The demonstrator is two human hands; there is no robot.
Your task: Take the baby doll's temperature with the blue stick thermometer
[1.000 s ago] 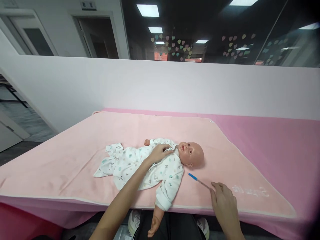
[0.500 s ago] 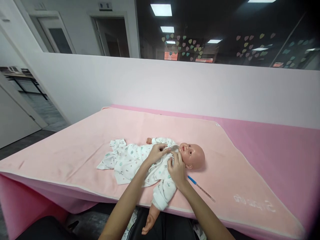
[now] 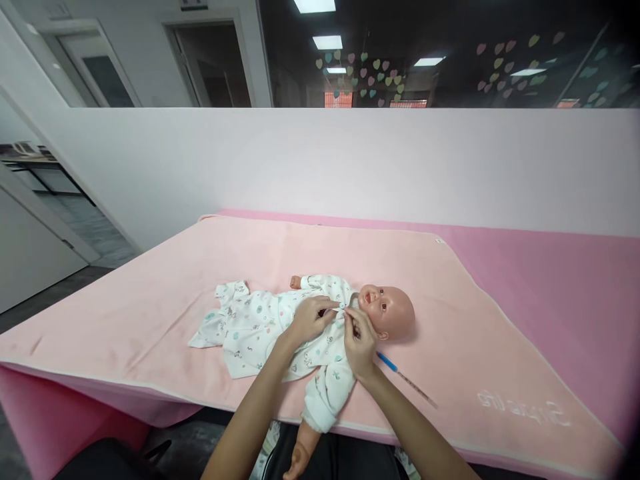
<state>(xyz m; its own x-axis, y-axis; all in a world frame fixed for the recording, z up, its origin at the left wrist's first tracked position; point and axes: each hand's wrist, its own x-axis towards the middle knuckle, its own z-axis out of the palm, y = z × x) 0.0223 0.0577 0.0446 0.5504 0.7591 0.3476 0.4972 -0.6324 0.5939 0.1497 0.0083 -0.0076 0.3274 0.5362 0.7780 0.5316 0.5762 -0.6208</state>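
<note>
Behind the padded table, a plain white partition (image 3: 320, 167) runs across the room, with dark glass above it dotted with pastel heart stickers (image 3: 373, 75). A pale pink blanket (image 3: 150, 300) covers the near part of the table, lying over a deeper pink cover (image 3: 560, 280).

On the blanket lies a baby doll (image 3: 387, 310) on its back, head to the right, dressed in a white printed romper (image 3: 260, 323). One of its arms hangs over the near edge of the table.

Both hands meet at the garment's neckline, just below the doll's chin. The left hand (image 3: 310, 319) rests on the chest with thumb and forefinger narrowed onto the fabric edge. The right hand (image 3: 359, 340) pinches the opposite edge, its fingertips (image 3: 349, 313) touching those of the left around what looks like a small fastener; it is too small to tell more.

A second ago the right hand was well apart from the doll, at the tail of the thermometer (image 3: 405, 378), with only the left on the chest. Half a second ago it had reached the collar, fingers flatter on the cloth. Now both have tightened into pinches. The blue-tipped thermometer lies free on the blanket, just right of the right wrist, in much the same place relative to the doll.
</note>
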